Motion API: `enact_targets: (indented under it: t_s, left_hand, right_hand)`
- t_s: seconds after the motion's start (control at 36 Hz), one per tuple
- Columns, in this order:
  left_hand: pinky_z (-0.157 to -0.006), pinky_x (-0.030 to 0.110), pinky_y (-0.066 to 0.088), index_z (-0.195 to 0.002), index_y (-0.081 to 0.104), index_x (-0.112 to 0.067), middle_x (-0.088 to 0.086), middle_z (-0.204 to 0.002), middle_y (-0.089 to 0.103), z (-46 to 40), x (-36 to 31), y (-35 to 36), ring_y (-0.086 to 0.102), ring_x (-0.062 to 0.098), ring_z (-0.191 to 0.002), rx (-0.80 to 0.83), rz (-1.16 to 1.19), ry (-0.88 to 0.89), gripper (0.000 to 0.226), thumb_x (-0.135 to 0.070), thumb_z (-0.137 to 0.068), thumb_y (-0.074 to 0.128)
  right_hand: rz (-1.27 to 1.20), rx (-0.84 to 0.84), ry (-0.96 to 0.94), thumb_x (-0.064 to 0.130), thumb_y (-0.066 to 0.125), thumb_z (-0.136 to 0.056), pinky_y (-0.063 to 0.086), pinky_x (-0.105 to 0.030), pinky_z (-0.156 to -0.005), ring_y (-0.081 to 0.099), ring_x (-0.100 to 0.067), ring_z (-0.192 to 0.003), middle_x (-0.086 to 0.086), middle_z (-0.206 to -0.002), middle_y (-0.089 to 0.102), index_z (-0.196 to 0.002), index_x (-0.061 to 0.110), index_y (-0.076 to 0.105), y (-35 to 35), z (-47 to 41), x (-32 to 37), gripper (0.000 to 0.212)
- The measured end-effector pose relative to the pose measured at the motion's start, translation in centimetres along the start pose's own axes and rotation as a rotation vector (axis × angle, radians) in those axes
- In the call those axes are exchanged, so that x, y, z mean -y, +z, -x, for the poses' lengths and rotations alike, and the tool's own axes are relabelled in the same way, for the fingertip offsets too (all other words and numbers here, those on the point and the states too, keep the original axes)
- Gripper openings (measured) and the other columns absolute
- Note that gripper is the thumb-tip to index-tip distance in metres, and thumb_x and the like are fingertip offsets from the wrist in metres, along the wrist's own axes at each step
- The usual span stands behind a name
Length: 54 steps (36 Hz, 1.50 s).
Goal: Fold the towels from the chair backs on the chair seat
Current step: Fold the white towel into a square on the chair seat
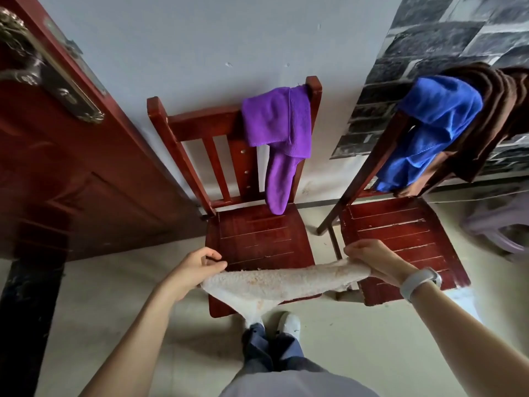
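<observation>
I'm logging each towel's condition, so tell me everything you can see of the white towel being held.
The white towel looks like thick, fluffy terry, off-white with faint orange-brown specks. It is stretched sideways between the left hand and right hand, each gripping an end, over the front edge of the left chair seat. Its middle sags, one part hanging towards the shoes.

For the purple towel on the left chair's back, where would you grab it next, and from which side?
Grip the purple towel at the bunched fold lying over the top rail of the left chair, coming from the front and lifting upward. It is draped over the rail near the right post with a long tail hanging toward the seat, so pulling the tail would likely drag it. Both the left hand and right hand currently hold the white towel.
</observation>
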State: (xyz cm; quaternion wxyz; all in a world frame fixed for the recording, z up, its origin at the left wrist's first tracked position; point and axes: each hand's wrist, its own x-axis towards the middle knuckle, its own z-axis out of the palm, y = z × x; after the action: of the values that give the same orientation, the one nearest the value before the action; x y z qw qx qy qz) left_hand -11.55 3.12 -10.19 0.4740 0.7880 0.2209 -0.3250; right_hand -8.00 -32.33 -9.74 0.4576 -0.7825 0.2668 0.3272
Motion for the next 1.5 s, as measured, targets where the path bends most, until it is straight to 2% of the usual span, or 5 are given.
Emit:
enact_targets:
  t_s: [0.14,0.47,0.92,1.19,1.5]
  left_hand:
    - [-0.068,0.022,0.046,-0.108,0.056,-0.021,0.004,-0.117,0.044,0.2,1.0,0.8,0.052,0.009,-0.090,0.104,-0.020,0.015,0.038,-0.010,-0.076,0.073]
    - [-0.082,0.018,0.036,-0.104,0.067,-0.023,-0.006,-0.100,0.056,-1.4,1.2,0.2,0.051,0.008,-0.093,0.158,-0.444,0.118,0.037,-0.018,-0.070,0.079]
    - [-0.065,0.037,0.051,-0.092,0.072,-0.001,0.017,-0.083,0.071,-3.2,-2.9,-2.9,0.064,0.034,-0.079,-0.771,-0.552,0.679,0.023,0.010,-0.072,0.066]
    - [-0.070,0.029,0.047,-0.085,0.074,-0.007,0.006,-0.085,0.072,-5.1,4.7,-1.3,0.065,0.025,-0.076,-0.691,-0.580,0.636,0.027,0.013,-0.067,0.068]
    - [-0.071,0.034,0.055,-0.090,0.074,-0.010,0.009,-0.090,0.073,-10.7,16.6,5.8,0.068,0.029,-0.078,-0.218,-0.717,0.317,0.030,0.011,-0.073,0.062]
  right_hand:
    - [0.305,0.261,0.153,0.007,0.060,-0.082,0.051,-0.046,-0.083,0.057,-0.025,-0.083,-0.025,-0.100,0.062,-0.100,-0.007,0.061,-1.0,-0.6,-1.9,0.023]
    - [0.191,0.116,0.019,-0.010,0.037,-0.087,0.053,-0.034,-0.079,0.056,-0.021,-0.084,-0.010,-0.090,0.062,-0.077,0.006,0.067,0.2,-1.8,-1.8,0.035]
    - [0.574,-0.381,-0.565,0.009,0.051,-0.091,0.043,-0.036,-0.090,0.055,-0.033,-0.098,-0.019,-0.111,0.052,-0.108,-0.002,0.062,1.4,-3.3,5.6,0.024]
    - [0.688,-0.437,-0.812,0.009,0.060,-0.080,0.047,-0.045,-0.074,0.059,-0.037,-0.089,-0.011,-0.090,0.067,-0.084,0.004,0.069,4.6,-5.6,-0.7,0.012]
    - [0.931,0.056,-0.415,0.011,0.052,-0.088,0.035,-0.040,-0.097,0.049,-0.027,-0.118,-0.003,-0.121,0.062,-0.105,0.020,0.069,11.9,-12.3,-13.5,0.026]
